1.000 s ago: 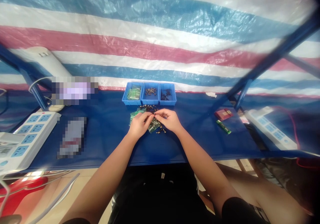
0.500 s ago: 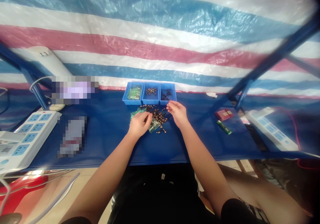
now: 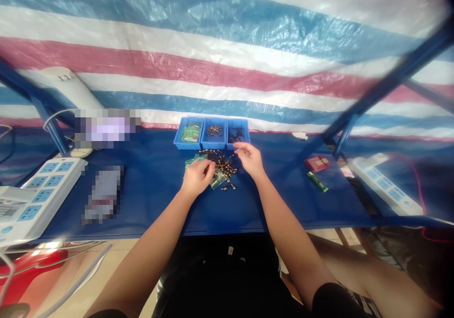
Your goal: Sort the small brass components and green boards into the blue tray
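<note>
A heap of small brown metal parts (image 3: 224,164) and green circuit boards (image 3: 217,181) lies on the blue table (image 3: 159,199). My left hand (image 3: 198,176) rests at the heap's left side, fingers curled on a small piece that I cannot make out. My right hand (image 3: 249,159) hovers at the heap's right edge, just in front of the right compartment of the blue three-part bin (image 3: 212,133); its fingers are pinched, and whether they hold a part is unclear. The bin holds green boards on the left, brown parts in the middle and dark parts on the right.
White power strips lie at the far left (image 3: 39,195) and far right (image 3: 385,185). A red box (image 3: 318,163) and a green stick (image 3: 317,181) sit right of the heap. Blue frame bars (image 3: 383,86) cross on the right. A striped tarp (image 3: 227,48) hangs behind.
My right hand left my left hand at the heap and moved back and right toward the bin's right compartment. My left hand stayed put.
</note>
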Motion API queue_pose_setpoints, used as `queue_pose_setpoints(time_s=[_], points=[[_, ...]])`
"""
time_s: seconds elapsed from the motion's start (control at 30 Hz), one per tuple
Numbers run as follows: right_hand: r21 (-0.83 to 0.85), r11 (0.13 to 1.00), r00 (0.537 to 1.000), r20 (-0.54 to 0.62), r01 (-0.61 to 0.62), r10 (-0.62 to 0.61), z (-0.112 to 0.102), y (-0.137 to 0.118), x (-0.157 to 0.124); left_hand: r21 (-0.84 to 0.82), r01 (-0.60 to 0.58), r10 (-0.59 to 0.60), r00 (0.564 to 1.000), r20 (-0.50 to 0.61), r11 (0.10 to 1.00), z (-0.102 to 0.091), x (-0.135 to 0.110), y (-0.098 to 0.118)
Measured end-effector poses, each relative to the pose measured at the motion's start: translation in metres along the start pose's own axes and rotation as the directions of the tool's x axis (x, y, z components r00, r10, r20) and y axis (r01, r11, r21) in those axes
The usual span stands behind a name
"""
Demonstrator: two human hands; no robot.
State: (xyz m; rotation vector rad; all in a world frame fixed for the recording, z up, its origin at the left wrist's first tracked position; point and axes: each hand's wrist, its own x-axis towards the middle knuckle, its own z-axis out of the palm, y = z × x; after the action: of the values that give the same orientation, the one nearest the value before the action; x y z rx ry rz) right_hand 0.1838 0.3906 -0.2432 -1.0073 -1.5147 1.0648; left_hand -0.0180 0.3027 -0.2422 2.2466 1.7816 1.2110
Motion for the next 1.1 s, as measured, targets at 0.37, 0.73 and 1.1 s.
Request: queue_pose_setpoints(time_s=[0.37, 0.73, 1.1], points=[[-0.626, 0.751, 0.976, 0.169, 0.212, -0.135, 0.004, 0.021, 0.000, 0.001, -0.008, 0.008, 1.000, 0.003, 1.000, -0.001, 0.001, 0.001], [-0.179, 0.969, 0.981, 0.123, 0.173, -0.153, 0.014, -0.015, -0.017, -0.065, 0.017, -0.018, 1.000, -0.013, 0.998, 0.000, 0.002, 0.002], [0.102, 0.994, 0.972, 0.236, -0.040, 0.015, 0.032, -0.024, -0.031, -0.053, -0.048, 0.044, 0.995, -0.086, 0.997, 0.003, 0.002, 0.000]])
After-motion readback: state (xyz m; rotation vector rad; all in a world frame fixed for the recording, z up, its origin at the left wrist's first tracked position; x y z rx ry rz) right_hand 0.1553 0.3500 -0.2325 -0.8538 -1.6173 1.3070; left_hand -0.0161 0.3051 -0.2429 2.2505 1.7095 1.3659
